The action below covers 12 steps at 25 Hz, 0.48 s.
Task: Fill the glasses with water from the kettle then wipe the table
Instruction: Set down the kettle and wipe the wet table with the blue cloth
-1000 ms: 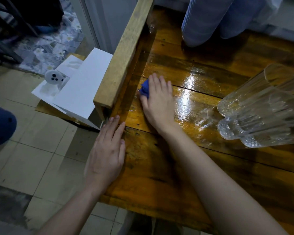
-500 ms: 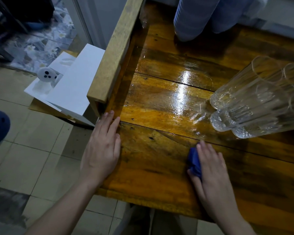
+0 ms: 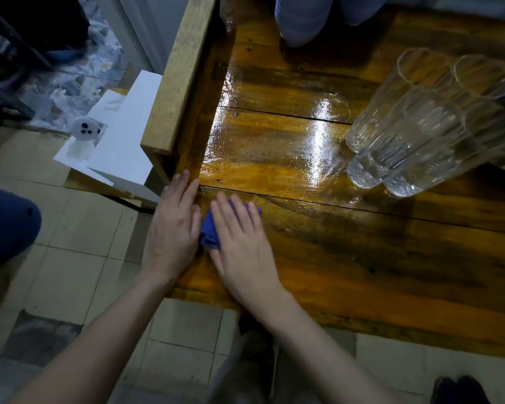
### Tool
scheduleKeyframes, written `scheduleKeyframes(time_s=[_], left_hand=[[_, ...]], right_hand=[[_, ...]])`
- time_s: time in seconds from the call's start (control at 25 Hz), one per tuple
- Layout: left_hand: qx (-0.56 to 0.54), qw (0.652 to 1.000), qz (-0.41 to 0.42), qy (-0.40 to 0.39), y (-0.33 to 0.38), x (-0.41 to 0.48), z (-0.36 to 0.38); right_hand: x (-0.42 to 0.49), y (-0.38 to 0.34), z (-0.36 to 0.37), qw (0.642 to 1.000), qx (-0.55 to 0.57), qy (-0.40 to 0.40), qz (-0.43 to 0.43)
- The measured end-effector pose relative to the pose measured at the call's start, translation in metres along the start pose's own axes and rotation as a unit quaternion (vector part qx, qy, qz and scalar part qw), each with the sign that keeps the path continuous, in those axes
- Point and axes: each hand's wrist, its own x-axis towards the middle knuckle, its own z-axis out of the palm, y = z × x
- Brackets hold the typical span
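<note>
A wet, glossy wooden table point(image 3: 362, 258) fills the right of the head view. My right hand point(image 3: 239, 243) lies flat on a small blue cloth point(image 3: 209, 231) near the table's front left corner, pressing it onto the wood. My left hand point(image 3: 172, 228) rests flat and open on the table's left edge, right beside the cloth. Several tall clear ribbed glasses point(image 3: 420, 126) stand together at the right of the table. No kettle is in view.
A raised wooden rail point(image 3: 175, 83) runs along the table's left side. A large blue water bottle point(image 3: 309, 16) stands at the table's far end. White sheets with a small white device point(image 3: 85, 131) lie on a low surface to the left, above tiled floor point(image 3: 70, 272).
My right hand has swept the blue cloth from the far left of the table toward me, then leftward along the front, ending next to my left hand. The left hand stayed put.
</note>
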Motion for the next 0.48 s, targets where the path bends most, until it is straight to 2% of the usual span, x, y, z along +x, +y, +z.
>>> scheduleKeyframes(time_s=[0.08,0.16,0.32,0.48], left_hand=[[0.014,1.0,0.02,-0.002,0.0,-0.004,0.0],[0.031,0.999,0.018,0.0,0.004,-0.008,0.001],[0.022,0.998,-0.051,0.003,0.019,-0.017,0.006],[0.039,0.998,-0.053,0.0,0.021,-0.015,0.005]], right_hand=[[-0.039,0.003,0.003,0.999,-0.017,-0.024,-0.045],[-0.078,0.025,0.003,0.998,-0.025,-0.032,-0.048],[-0.118,0.088,-0.014,0.998,-0.011,-0.026,0.047],[-0.08,0.113,-0.028,0.99,-0.015,0.008,0.142]])
